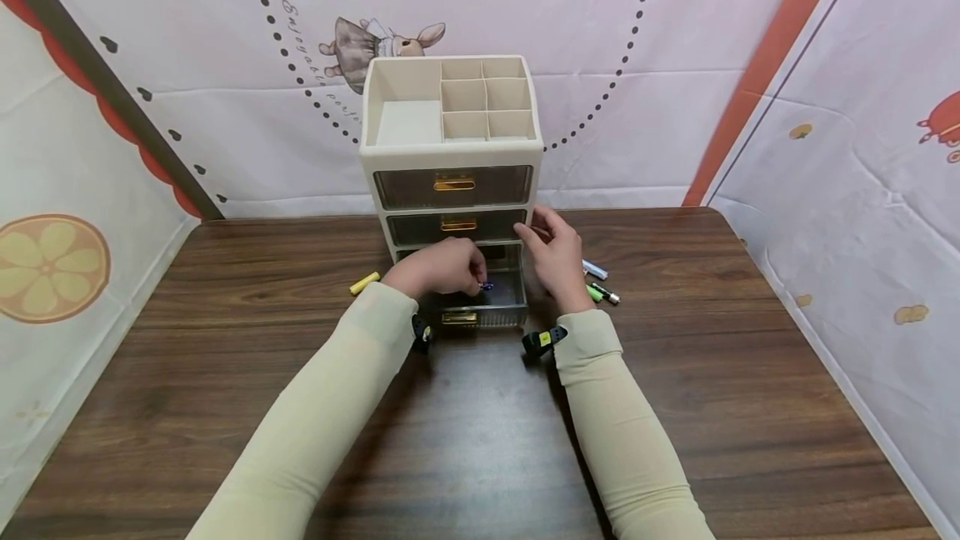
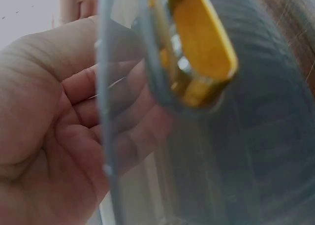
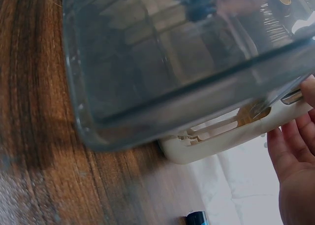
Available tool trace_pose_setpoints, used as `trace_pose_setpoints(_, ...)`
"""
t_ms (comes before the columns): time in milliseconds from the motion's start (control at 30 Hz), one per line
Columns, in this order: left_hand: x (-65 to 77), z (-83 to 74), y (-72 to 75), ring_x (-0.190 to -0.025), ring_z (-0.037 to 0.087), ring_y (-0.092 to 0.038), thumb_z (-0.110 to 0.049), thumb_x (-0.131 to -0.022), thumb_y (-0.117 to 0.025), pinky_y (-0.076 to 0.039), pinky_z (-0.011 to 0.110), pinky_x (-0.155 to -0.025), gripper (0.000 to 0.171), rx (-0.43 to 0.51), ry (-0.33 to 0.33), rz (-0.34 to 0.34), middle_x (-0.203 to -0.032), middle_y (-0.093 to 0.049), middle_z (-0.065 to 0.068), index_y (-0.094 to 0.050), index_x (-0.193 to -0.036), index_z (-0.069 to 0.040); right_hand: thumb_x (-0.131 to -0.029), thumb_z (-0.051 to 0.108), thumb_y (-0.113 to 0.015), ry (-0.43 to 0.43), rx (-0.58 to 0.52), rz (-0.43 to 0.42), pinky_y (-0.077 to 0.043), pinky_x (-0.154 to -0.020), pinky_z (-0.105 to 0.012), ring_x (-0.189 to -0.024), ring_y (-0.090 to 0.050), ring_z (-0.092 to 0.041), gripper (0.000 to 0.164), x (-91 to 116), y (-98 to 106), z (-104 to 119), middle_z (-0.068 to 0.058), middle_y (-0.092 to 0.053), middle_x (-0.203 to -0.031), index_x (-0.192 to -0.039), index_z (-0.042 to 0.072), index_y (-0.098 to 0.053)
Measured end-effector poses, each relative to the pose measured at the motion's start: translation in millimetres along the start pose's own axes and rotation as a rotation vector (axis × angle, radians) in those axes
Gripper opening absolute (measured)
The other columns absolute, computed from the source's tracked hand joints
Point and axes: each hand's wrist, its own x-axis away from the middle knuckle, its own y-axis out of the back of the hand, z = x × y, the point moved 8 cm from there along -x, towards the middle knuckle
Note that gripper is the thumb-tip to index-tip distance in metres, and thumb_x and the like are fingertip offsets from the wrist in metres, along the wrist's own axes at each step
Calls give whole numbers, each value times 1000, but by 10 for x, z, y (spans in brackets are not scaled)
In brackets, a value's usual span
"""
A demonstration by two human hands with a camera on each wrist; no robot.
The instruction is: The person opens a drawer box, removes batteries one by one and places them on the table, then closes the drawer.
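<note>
A cream desktop drawer cabinet (image 1: 450, 155) stands on the table with its lowest visible clear drawer (image 1: 504, 317) pulled out. My left hand (image 1: 442, 265) reaches over that drawer, its fingers bent down inside. At its fingertips a small dark blue object (image 1: 487, 286) shows, pinched and mostly hidden. Through the clear front in the left wrist view, the curled fingers (image 2: 140, 121) appear behind the gold handle (image 2: 204, 48). My right hand (image 1: 558, 261) grips the cabinet's right side edge, thumb at the front and fingers along the side, also seen in the right wrist view.
A yellow cylinder (image 1: 364, 282) lies left of the cabinet. On its right lie a light blue cylinder (image 1: 595, 269), a green one (image 1: 594, 293) and a black-and-silver one (image 1: 606, 294). Two closed drawers (image 1: 453, 187) and an open-topped divided tray sit above. A printed cloth hangs behind.
</note>
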Motion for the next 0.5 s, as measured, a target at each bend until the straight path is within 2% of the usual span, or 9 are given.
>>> trace_pose_setpoints(233,135,28,110,-71,14,-53,-12,-84,-66,-45,29,-67,5,6,9,-23,-84,-65,-1,-69,-87,-14,-90,42,-65,-4,5,2,-49,-99,-37,-116,-62,-20,44,7,0,12,-6,-66,-120,-128,20,-62)
trace_pose_setpoints(500,309,69,212,-72,15,-52,-12,-85,-65,-44,29,-67,8,36,16,-53,-87,-66,2,-70,-91,-12,-90,41,-66,-2,4,5,-49,-99,-37,-116,-62,-21,45,-2,2,8,-7,-66,-121,-128,18,-61)
